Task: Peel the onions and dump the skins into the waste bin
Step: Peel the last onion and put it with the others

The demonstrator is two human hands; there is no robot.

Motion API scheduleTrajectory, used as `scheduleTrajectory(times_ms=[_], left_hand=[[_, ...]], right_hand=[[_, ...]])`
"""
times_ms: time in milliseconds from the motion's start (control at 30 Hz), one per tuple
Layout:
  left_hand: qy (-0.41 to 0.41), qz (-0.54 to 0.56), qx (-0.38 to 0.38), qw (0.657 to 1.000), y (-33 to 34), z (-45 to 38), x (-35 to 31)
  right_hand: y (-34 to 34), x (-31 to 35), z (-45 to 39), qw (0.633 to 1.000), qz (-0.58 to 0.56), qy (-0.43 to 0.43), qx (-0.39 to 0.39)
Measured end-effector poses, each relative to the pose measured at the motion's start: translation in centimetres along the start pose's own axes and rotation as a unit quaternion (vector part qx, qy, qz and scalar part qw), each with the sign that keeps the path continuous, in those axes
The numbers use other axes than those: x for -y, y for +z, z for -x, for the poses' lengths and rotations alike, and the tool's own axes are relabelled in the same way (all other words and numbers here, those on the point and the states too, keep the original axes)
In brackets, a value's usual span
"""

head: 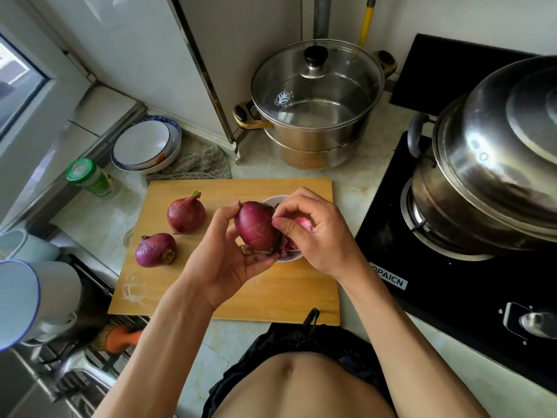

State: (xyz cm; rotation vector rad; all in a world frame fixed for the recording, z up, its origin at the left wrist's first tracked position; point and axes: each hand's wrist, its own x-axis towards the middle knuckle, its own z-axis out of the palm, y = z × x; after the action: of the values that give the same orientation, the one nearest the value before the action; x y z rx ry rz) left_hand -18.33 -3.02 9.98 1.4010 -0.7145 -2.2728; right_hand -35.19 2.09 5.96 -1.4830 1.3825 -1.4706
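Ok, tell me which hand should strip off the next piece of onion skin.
Right. The right hand already pinches loose skin at the held onion over the white bowl; the left hand is cradling the onion.

White bowl (pixel 272 201) mostly hidden behind held onion (pixel 256 227) and both hands, contents barely readable. Right-hand fingertips (pixel 278 223) cover the peel edge. Steel wok lid (pixel 497 155) cut off at right edge; mug (pixel 18 300) cropped left.
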Motion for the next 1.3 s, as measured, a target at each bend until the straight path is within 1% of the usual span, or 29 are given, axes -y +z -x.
scheduleTrajectory(times_ms=[133,233,333,433,567,733,900,1167,1300], left_hand=[[0.005,0.020,-0.005,1.000,-0.1,-0.1,0.0],[0.027,0.029,-0.009,0.999,-0.2,-0.3,0.1],[0.053,0.043,-0.035,0.997,-0.4,-0.5,0.2],[0.064,0.055,-0.061,0.995,-0.4,-0.7,0.5],[0.063,0.060,-0.090,0.992,-0.3,-1.1,0.8],[0.055,0.075,-0.099,0.991,-0.3,-1.2,0.9],[0.068,0.068,-0.101,0.990,0.1,-1.2,0.7],[0.091,0.023,-0.111,0.989,0.4,-1.1,0.7],[0.104,-0.002,-0.109,0.989,0.6,-0.8,0.6]], right_hand=[[0.1,-0.1,0.2,1.000,0.014,0.006,0.005],[0.0,-0.5,0.3,0.999,0.031,0.020,-0.028],[0.2,-1.5,0.1,0.992,0.091,0.063,-0.062],[0.5,-2.5,0.1,0.983,0.143,0.098,-0.061],[0.8,-2.8,0.1,0.977,0.160,0.129,-0.062],[1.0,-2.4,0.0,0.977,0.184,0.086,-0.070],[1.2,-1.3,0.1,0.991,0.122,0.031,-0.049],[1.0,-1.4,0.0,0.984,0.172,-0.036,-0.043],[0.8,-1.4,0.0,0.983,0.176,-0.044,-0.037]])
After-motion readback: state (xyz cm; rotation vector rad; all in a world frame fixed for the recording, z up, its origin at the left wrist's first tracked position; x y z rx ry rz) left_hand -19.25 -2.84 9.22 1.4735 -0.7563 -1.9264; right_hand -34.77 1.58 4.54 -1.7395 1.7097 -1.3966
